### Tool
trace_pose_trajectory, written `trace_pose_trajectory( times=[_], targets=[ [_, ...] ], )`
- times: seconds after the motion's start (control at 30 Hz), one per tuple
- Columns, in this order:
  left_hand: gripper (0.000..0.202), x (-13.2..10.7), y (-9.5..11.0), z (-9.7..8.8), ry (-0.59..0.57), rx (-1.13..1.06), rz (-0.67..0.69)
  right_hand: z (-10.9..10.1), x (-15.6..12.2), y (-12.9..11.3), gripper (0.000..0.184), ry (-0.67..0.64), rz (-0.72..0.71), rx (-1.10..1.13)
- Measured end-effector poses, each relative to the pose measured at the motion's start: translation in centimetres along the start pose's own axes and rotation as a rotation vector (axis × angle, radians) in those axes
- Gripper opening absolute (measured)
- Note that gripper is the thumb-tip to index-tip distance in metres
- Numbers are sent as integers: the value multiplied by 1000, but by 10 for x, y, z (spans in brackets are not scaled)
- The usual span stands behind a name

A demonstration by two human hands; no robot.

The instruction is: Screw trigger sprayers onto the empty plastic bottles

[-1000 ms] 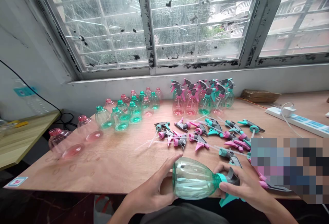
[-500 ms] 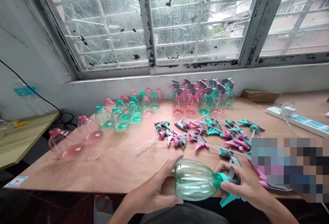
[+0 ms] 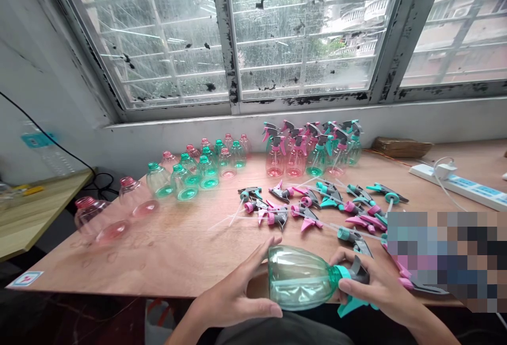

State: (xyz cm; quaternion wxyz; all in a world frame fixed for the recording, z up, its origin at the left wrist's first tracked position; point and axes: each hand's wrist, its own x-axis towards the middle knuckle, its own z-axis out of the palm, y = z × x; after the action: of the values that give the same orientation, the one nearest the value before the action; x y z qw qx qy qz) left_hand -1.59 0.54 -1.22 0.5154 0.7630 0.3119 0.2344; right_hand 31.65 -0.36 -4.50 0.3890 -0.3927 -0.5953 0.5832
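A green transparent spray bottle (image 3: 301, 276) lies sideways in the air at the table's front edge, its base to the left. Around the base end is my left hand (image 3: 237, 296), thumb below and fingers above. At the neck, the fingers of my right hand (image 3: 382, 284) close on the teal collar of the grey and teal spray head (image 3: 358, 271), its trigger pointing down. A thin tube shows through the bottle wall. Just beyond my hands lie several loose pink, teal and grey spray heads (image 3: 277, 218) with clear tubes.
Several open pink and green bottles (image 3: 186, 184) stand at the left. Bottles with spray heads (image 3: 295, 160) stand by the window wall. A power strip (image 3: 459, 184) and a brown block (image 3: 402, 148) lie at the right. A blurred patch covers the right front.
The bottle has turned slightly about its long axis, and the tube inside shows more plainly. My two hands have barely shifted.
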Motion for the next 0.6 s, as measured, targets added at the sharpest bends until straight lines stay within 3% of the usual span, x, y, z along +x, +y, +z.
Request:
trace_pose_trajectory(
  times=[0.23,0.6],
  targets=[
    [104,0,13,2,-12,-2,10,0,0,0,41,8,2,22],
    [101,1,7,7,20,-122,-7,-1,0,-2,41,17,15,-35]
  ],
)
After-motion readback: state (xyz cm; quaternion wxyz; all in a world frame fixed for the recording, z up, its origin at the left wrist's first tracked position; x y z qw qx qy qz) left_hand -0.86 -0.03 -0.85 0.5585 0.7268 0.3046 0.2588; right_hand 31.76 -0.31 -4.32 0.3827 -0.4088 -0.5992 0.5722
